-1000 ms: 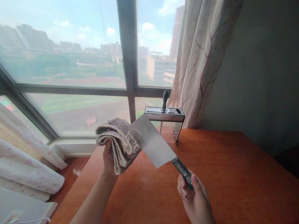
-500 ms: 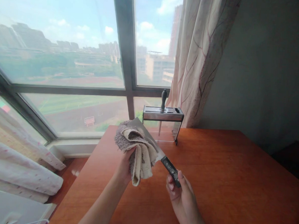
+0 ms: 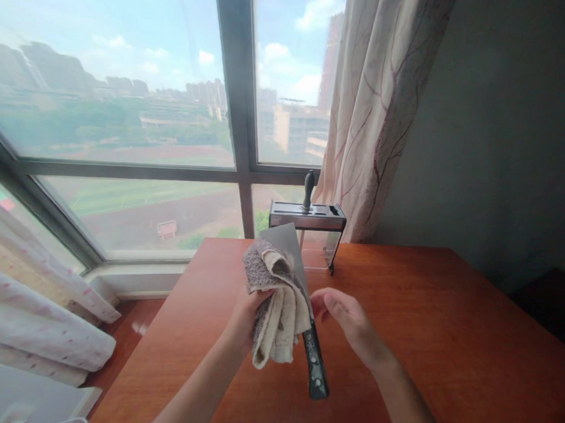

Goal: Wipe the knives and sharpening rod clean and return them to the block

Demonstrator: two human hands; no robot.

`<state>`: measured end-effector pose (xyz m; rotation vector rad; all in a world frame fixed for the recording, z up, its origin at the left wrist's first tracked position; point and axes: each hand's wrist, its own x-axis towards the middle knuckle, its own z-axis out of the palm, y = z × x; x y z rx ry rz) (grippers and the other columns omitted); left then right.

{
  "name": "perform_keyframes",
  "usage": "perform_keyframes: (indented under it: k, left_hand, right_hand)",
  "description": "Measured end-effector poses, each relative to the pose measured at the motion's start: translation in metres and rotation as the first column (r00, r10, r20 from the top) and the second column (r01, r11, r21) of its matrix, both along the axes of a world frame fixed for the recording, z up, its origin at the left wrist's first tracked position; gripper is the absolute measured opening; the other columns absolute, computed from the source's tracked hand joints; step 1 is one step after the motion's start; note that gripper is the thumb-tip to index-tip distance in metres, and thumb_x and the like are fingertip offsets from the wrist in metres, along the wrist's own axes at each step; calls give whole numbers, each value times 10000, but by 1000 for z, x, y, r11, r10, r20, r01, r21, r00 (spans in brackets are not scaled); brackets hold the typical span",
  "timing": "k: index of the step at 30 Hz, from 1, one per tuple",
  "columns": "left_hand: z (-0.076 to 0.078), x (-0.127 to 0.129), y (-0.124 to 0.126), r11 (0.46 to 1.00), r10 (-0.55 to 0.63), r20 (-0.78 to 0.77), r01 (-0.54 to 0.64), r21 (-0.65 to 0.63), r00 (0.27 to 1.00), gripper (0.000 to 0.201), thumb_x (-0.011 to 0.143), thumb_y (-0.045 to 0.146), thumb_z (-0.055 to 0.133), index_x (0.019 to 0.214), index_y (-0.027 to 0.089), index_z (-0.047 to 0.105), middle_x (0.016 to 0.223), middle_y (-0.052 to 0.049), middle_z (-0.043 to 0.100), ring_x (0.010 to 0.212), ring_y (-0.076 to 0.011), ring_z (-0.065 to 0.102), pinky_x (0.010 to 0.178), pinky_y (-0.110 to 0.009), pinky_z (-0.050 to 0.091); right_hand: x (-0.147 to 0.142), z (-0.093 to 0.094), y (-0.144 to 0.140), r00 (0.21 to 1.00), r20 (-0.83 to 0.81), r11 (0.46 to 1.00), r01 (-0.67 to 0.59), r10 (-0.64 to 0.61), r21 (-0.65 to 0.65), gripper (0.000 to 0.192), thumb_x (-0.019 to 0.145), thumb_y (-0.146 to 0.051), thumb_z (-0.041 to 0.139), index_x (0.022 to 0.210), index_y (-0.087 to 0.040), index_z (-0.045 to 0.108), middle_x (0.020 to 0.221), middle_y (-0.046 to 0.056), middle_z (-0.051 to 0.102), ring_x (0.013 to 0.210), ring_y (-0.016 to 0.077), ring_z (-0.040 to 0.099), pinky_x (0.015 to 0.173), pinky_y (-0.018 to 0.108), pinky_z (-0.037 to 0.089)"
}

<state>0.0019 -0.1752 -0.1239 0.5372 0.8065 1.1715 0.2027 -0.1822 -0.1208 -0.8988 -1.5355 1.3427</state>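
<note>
Here, at the far left, folded curtains (image 3: pixel 41 324) lie below the window (image 3: pixel 117 99), off the table's left edge. The table (image 3: pixel 448 324) is bare wood and spreads wide to the right and toward the near edge, with open room on both sides of the hands.

The left hand (image 3: pixel 245 311) is clenched on a folded towel (image 3: pixel 274 300), which wraps over the cleaver (image 3: pixel 300 302) and covers most of the left face of its blade. The cleaver stands nearly on end above the table's middle: the blade's top corner shows above the towel, and the dark handle (image 3: pixel 315 363) points down toward the near edge, hanging free of any grip.

The right hand (image 3: pixel 347 314) is just right of the blade, fingers loosely curled with the thumb and fingertips at the blade's spine; whether they pinch it or only touch it I cannot tell.

Farther back, a knife rack (image 3: pixel 308 216) stands at the table's far edge with one dark handle sticking up from it. A curtain (image 3: pixel 379 115) hangs to its right, against the grey wall (image 3: pixel 507 136).
</note>
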Motion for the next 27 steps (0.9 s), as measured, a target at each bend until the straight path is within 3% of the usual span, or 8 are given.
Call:
perform_keyframes:
  k: [2, 4, 6, 10, 14, 20, 24, 27]
  left_hand:
    - [2, 2, 0, 998, -9, -79, 13, 62, 997, 429, 589, 282, 774, 974, 116, 682, 774, -87, 726, 798, -290, 689, 739, -379, 540]
    - [3, 2, 0, 990, -30, -161, 52, 132, 986, 445, 559, 247, 788, 971, 110, 687, 810, -85, 729, 839, -291, 679, 789, -366, 523]
    - [5, 1, 1, 975, -67, -229, 113, 193, 971, 460, 545, 217, 796, 980, 110, 690, 875, -85, 729, 907, -293, 659, 828, -345, 504]
    - [9, -2, 1, 944, -158, -289, 231, 237, 944, 470, 575, 204, 789, 1027, 125, 689, 1040, -81, 708, 1027, -291, 611, 872, -317, 483]
    - [8, -5, 2, 919, -235, -300, 312, 240, 924, 468, 632, 203, 761, 1087, 129, 683, 1114, -83, 687, 1070, -281, 590, 910, -316, 464]
    - [6, -12, 2, 911, -284, -330, 360, 200, 900, 564, 606, 162, 773, 1158, 137, 658, 1094, -81, 697, 1050, -301, 599, 906, -356, 468]
    - [4, -15, 1, 931, -232, -323, 306, 201, 917, 437, 606, 132, 750, 1042, 119, 709, 974, -66, 725, 1016, -328, 609, 878, -364, 477]
    - [4, -16, -1, 921, -268, -313, 338, 192, 911, 488, 595, 115, 757, 1079, 148, 701, 1028, -64, 718, 1004, -330, 618, 858, -368, 491]
  right_hand:
    - [-2, 18, 25, 999, 4, 999, 32, -32, 36, 406, 923, -526, 439, 915, -173, 639, 732, 21, 637, 620, 143, 559, 544, 252, 395]
    - [-8, 33, 47, 998, 38, 997, 51, -53, 56, 407, 884, -551, 497, 750, -180, 595, 569, -29, 553, 491, 113, 477, 476, 240, 342]
    - [-13, 42, 61, 999, 46, 999, 23, -24, 29, 381, 814, -543, 606, 703, -179, 592, 560, -42, 536, 495, 104, 460, 488, 235, 343]
    - [-12, 46, 70, 999, 6, 997, -41, 41, -72, 393, 780, -542, 630, 659, -168, 615, 552, -31, 542, 470, 94, 427, 439, 228, 299]
    - [-2, 43, 68, 1000, -10, 990, -3, 1, -144, 399, 759, -559, 641, 682, -168, 645, 518, -35, 548, 401, 77, 383, 378, 219, 244]
    - [12, 50, 76, 972, -133, 973, 173, -193, -152, 380, 736, -544, 670, 648, -176, 629, 529, -13, 600, 430, 114, 493, 400, 229, 361]
    - [24, 59, 82, 904, -271, 943, 312, -331, -112, 335, 724, -491, 704, 687, -165, 637, 539, -12, 615, 452, 120, 532, 419, 226, 400]
    - [34, 62, 86, 851, -299, 901, 423, -432, -97, 338, 707, -492, 716, 659, -174, 614, 519, -15, 608, 485, 140, 568, 423, 230, 406]
